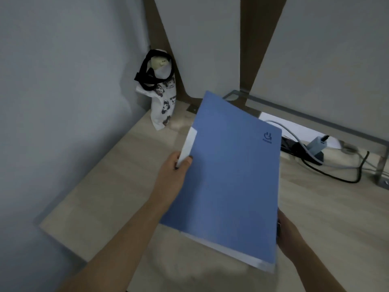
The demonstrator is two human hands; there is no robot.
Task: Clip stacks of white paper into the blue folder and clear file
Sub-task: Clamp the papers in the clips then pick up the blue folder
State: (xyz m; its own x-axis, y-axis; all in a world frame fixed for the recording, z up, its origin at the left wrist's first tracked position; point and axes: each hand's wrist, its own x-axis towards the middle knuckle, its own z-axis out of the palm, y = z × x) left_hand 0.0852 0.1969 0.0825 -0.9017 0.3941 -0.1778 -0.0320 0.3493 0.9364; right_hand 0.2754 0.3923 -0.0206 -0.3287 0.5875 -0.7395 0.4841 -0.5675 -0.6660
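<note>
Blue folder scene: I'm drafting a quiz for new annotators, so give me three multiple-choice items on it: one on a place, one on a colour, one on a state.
1. Where does the panda bag stand?
A. At the desk's far left corner, by the wall
B. On the floor
C. Beside the cables at right

2. What colour is the sheet showing at the folder's left edge?
A. Yellow
B. White
C. Black

3. How is the folder held?
A. By no hand
B. By one hand alone
C. By both hands

Answers:
1 A: the bag stands in that corner, near the wall.
2 B: the strip past the blue cover is white.
3 C: the left hand pinches its left edge and the right hand grips its lower right edge.
</note>
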